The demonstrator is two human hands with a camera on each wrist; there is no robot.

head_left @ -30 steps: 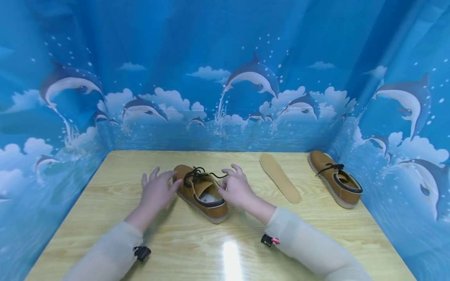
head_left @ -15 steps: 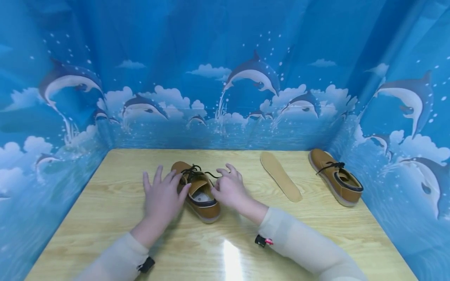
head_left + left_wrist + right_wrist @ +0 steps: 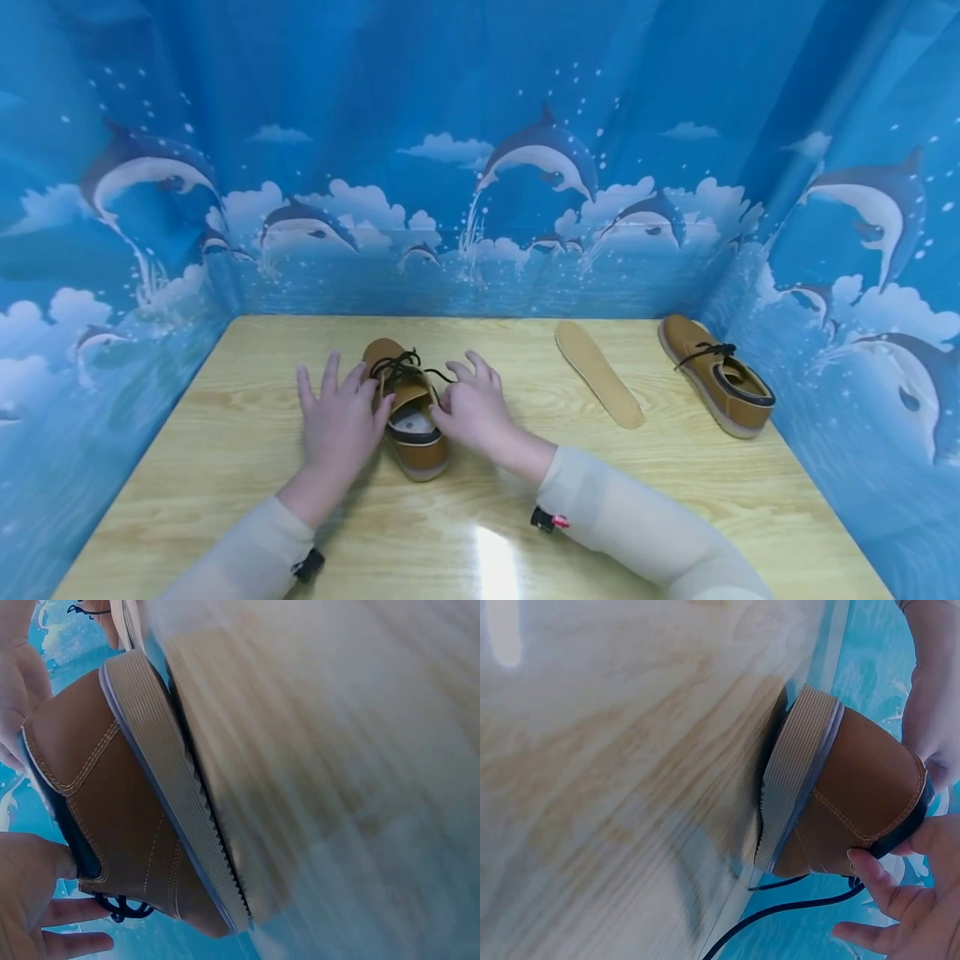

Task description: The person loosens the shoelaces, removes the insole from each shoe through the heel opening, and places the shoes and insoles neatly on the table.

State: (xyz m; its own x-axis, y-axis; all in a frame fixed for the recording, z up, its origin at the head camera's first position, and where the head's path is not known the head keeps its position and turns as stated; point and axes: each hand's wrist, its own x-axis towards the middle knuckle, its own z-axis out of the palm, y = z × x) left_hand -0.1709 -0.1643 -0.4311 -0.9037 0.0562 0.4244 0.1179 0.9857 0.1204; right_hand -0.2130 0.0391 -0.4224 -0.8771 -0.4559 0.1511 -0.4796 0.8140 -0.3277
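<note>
A brown lace-up shoe [image 3: 405,392] with a dark padded collar and black laces rests on the table, toe away from me. My left hand [image 3: 341,425] holds its left side, thumb at the collar and the outer fingers spread. In the left wrist view, the left hand's thumb and forefinger [image 3: 71,911] lie beside the collar and laces. Across the opening, my right hand [image 3: 474,412] pinches the right collar edge. In the right wrist view, one of its fingers [image 3: 874,874] presses the outside of the shoe. A loose lace end [image 3: 780,907] hangs free. A pale surface shows inside the shoe.
A tan insole [image 3: 597,372] lies flat right of the hands. Farther right, by the blue dolphin curtain [image 3: 480,200], stands a second brown shoe [image 3: 716,375] with tied laces. The wooden table [image 3: 225,450] reflects a bright light near its front.
The shoe has shifted left and turned straighter, its heel swinging left and slightly nearer. My right hand has moved left with it. The left hand has come to the shoe's side, fingers spread wider.
</note>
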